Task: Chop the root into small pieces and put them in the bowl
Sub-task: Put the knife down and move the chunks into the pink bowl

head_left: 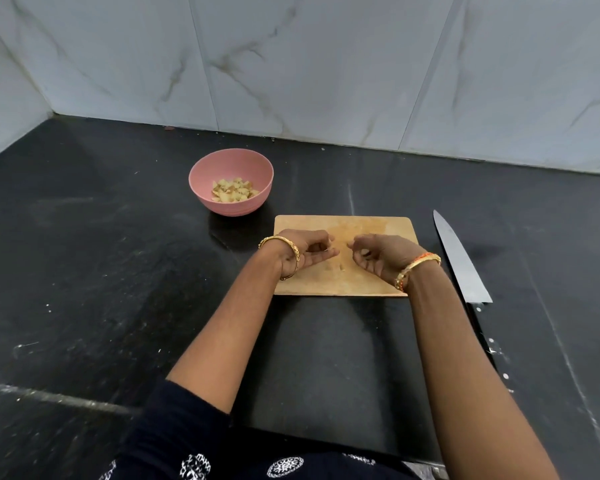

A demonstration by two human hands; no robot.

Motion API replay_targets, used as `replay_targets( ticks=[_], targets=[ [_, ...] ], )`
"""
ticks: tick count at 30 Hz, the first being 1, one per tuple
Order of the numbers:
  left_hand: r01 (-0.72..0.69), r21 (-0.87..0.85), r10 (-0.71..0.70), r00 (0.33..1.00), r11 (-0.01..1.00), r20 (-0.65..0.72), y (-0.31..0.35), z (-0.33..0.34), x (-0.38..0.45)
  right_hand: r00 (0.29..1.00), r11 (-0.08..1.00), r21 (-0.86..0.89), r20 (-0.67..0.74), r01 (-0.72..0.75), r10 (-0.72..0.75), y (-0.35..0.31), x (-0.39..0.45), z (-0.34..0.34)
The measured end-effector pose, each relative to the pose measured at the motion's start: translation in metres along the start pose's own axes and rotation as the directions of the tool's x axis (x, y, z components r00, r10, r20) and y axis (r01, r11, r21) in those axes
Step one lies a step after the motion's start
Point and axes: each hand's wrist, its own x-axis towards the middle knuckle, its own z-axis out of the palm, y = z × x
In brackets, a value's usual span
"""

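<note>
Your left hand (303, 249) and right hand (378, 256) hover loosely curled, holding nothing visible, over the rectangular wooden chopping board (371, 225) (chopped root pieces (234, 190) in round pink bowl (201, 183)).

Black stone tabletop (84, 271), scuffed, pale specks. Behind it, white marble-look tiled wall (291, 64), grey veins, meeting side wall at left corner. Gold bangles (281, 241) on both wrists.

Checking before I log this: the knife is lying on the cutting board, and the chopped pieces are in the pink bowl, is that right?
Not quite. The head view shows the knife lying on the black counter, right of the cutting board, not on it. The chopped pieces are in the pink bowl.
</note>
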Motion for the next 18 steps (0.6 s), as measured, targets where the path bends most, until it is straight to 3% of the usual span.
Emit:
replay_targets(
  ticks=[1, 3, 5, 10, 15, 18],
  targets=[
    [-0.017, 0.012, 0.018, 1.0, 1.0, -0.017, 0.0, -0.001, -0.001, 0.997, 0.969, -0.244, -0.053, 0.044, -0.059, 0.0, 0.002, 0.003],
    [-0.068, 0.04, 0.07, 0.996, 0.997, -0.053, 0.002, -0.002, -0.002, 0.973, 0.727, -0.686, -0.132, 0.047, -0.188, 0.002, 0.009, 0.007],
    [-0.111, 0.056, 0.116, 0.989, 0.992, -0.087, 0.004, -0.003, -0.003, 0.94, 0.508, -0.861, -0.182, -0.01, -0.289, 0.008, 0.02, 0.011],
    [-0.187, 0.105, 0.202, 0.966, 0.977, -0.161, 0.006, -0.01, -0.002, 0.889, 0.44, -0.897, -0.235, -0.043, -0.393, 0.027, 0.031, 0.025],
    [-0.26, 0.13, 0.283, 0.936, 0.957, -0.211, 0.012, -0.017, -0.005, 0.935, 0.425, -0.903, -0.203, -0.063, -0.292, 0.021, 0.027, 0.031],
    [-0.308, 0.16, 0.339, 0.91, 0.938, -0.238, 0.029, -0.024, -0.008, 0.973, 0.535, -0.845, -0.12, 0.005, -0.199, 0.0, 0.016, 0.045]
  ],
)
